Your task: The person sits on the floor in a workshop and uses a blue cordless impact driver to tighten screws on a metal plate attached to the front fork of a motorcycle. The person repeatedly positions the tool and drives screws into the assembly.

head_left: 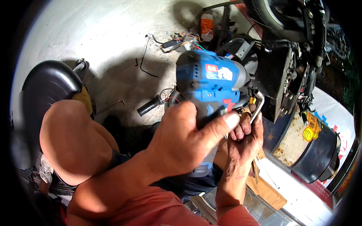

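Observation:
My left hand (184, 139) is wrapped round the handle of a blue cordless power drill (211, 75), its thumb lying along the near side. The drill's nose points right, toward the dark machine parts. Just right of the handle, my right hand (244, 141) is turned palm up with curled fingers. Between its thumb and fingers it holds a silver L-shaped wrench (258, 107), bent end upward. A small yellow piece (252, 100) shows beside the wrench; its kind is unclear. The drill body hides part of the machine behind it.
A partly dismantled vehicle with a wheel (269, 15) fills the upper right. Loose wiring (181, 43), an orange bottle (206, 27) and a black handlebar grip (150, 105) lie on the floor. A black seat (52, 83) is left; a wooden board (267, 192) is lower right.

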{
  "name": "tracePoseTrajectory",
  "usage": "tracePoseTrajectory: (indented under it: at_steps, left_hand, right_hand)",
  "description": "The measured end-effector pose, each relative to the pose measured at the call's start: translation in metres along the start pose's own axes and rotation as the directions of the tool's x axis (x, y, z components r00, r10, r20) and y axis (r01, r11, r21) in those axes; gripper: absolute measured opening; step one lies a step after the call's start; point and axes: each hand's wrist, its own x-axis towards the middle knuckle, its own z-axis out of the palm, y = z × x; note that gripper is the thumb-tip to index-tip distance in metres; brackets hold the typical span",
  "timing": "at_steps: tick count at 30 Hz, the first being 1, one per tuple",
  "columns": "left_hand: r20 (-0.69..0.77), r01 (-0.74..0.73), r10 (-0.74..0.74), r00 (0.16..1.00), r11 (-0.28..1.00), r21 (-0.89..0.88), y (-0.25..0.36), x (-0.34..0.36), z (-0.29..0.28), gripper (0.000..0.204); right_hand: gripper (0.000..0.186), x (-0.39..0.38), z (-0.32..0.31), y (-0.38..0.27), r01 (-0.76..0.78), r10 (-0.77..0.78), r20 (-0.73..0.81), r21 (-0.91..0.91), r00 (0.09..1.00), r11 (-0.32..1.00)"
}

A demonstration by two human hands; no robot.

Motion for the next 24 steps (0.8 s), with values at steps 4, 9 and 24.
tracePoseTrajectory:
  at_steps: [4, 9, 24]
  left_hand:
    - [0.104, -0.023, 0.025, 0.994, 0.999, -0.022, -0.010, 0.007, 0.002, 0.028]
    - [0.079, -0.051, 0.041, 0.996, 0.990, 0.133, -0.008, 0.019, 0.003, 0.024]
    - [-0.001, 0.033, -0.037, 0.999, 0.888, 0.458, 0.046, 0.077, 0.021, 0.021]
  right_hand:
    - [0.036, 0.000, -0.024, -0.013, -0.074, 0.069, 0.045, 0.109, 0.997, 0.991]
    - [0.039, 0.024, -0.022, -0.025, -0.056, 0.041, 0.122, 0.127, 0.992, 0.990]
    - [0.016, 0.048, -0.021, -0.028, 0.138, -0.158, -0.033, -0.332, 0.987, 0.933]
